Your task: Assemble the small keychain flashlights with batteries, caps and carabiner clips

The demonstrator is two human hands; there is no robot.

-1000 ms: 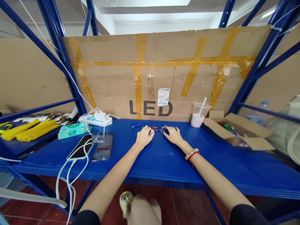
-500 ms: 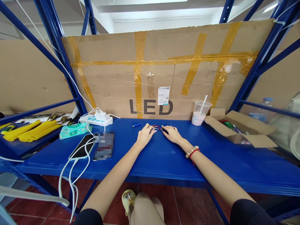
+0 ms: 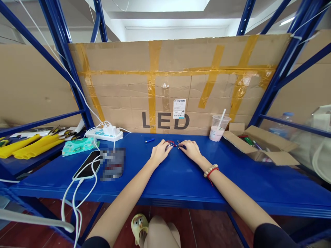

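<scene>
Red looped item (image 3: 171,143), head view: situated on the blue worktop (image 3: 181,177), left of the cup (image 3: 217,128), in the narrow gap between both hands. Left hand (image 3: 160,152), farther left of the cup: fingers appear to pinch the item's left end. Right hand (image 3: 190,149), nearer the cup: fingers curled over a small dark part (image 3: 182,147); whether they grip it cannot be told, contact being partly hidden. Change noted: compared with one second ago, the hands stand slightly closer together. Cup and blue stick (image 3: 149,140), the latter well left of it, unmoved. Assessment: a minor adjustment of hold, with two-handed handling of the item judged still in progress
</scene>
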